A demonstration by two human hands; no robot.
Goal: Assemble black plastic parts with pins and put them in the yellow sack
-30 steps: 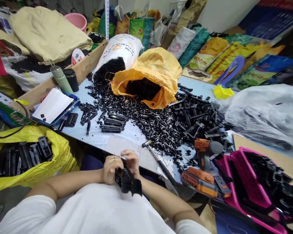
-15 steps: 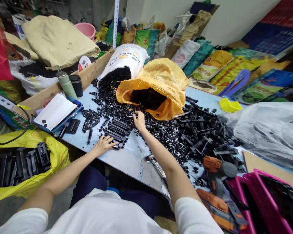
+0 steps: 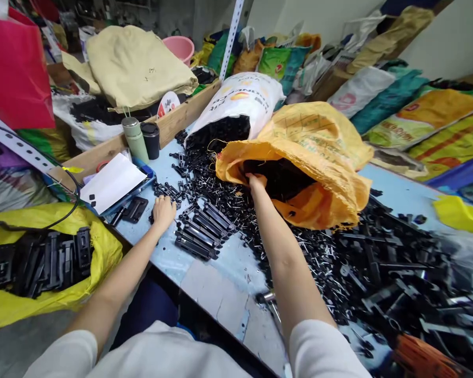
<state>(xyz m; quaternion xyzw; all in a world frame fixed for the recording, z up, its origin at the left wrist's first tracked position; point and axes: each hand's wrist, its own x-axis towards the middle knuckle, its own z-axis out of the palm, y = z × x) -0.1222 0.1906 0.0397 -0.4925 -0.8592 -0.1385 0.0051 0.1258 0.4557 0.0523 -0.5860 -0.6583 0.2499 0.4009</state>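
My left hand (image 3: 164, 212) is at the left of the blue table, its fingers curled down over a small black plastic part that is mostly covered. Just beyond it lies a loose cluster of similar black parts (image 3: 169, 192). To its right, several long black plastic pieces (image 3: 199, 233) lie side by side in a row. My right hand (image 3: 257, 181) reaches into the mouth of an orange woven sack (image 3: 319, 136); its fingers are hidden in the dark opening. A heap of small black parts with metal pins (image 3: 236, 205) spreads in front of the sack.
A white sack (image 3: 244, 94) spills black parts behind. Left are a blue tray (image 3: 147, 181) with paper, a green flask (image 3: 134, 140), a black cup (image 3: 151, 140) and a yellow sack (image 3: 102, 252) of black pieces. Larger black parts (image 3: 378, 262) cover the right side.
My right hand has gone from the heap of small parts into the orange sack. My left hand has left the row of long pieces and moved left to a loose part. The view has turned left.
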